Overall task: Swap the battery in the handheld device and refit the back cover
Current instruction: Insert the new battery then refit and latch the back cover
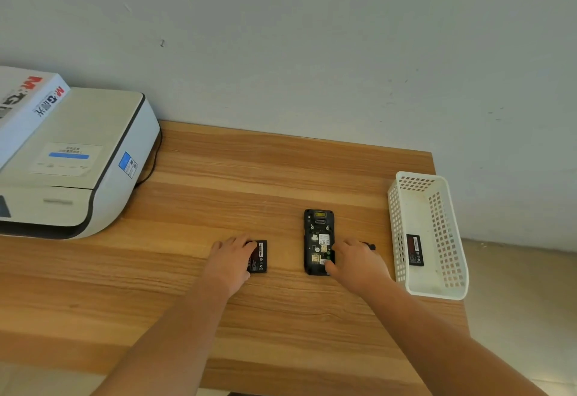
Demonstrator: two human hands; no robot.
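The black handheld device (318,233) lies face down in the middle of the wooden table (281,170). Its back is off and the battery bay is bare, showing labels and card slots. Left of it a black battery (260,255) lies flat, and my left hand (232,263) rests over its left side with fingers and thumb at its edges. My right hand (356,263) covers a black part, apparently the back cover (370,245), just right of the device. Only a corner of that part shows. The right thumb touches the device's lower right edge.
A white perforated basket (437,289) stands at the table's right edge with another black battery (414,250) inside. A white printer (78,170) with a box (28,105) on top fills the left of the table. A wall runs behind.
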